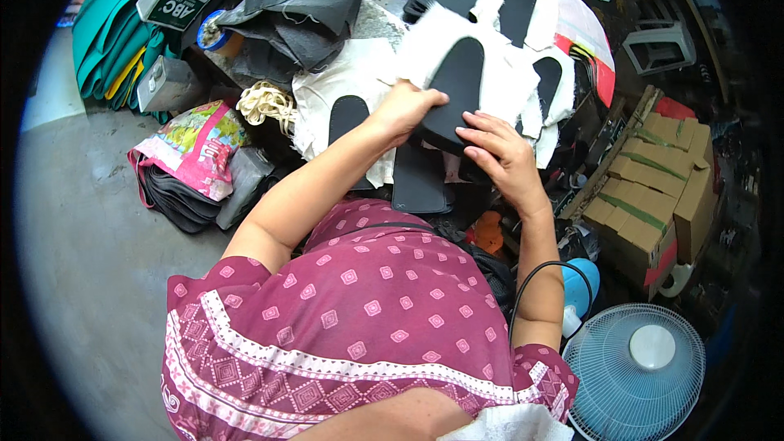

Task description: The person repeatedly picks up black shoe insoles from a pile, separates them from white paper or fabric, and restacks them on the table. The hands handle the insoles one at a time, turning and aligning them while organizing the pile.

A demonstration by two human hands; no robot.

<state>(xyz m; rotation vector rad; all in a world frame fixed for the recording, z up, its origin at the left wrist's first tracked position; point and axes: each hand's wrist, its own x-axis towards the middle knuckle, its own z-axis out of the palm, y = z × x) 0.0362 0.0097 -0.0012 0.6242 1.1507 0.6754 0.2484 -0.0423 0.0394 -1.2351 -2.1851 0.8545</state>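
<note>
My left hand [408, 110] pinches the black sole-shaped piece [457, 73], thumb on top; right hand [510, 155] touches its right edge, likely steadying, can't tell if gripping. Piece is up over black flat pieces [418, 180], white sheet [510, 73] around its far end.

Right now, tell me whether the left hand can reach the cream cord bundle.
Probably yes: the cord bundle lies uncovered leftward, beyond white fabric, but the left hand would likely have to let go of the black piece it grips.
</note>
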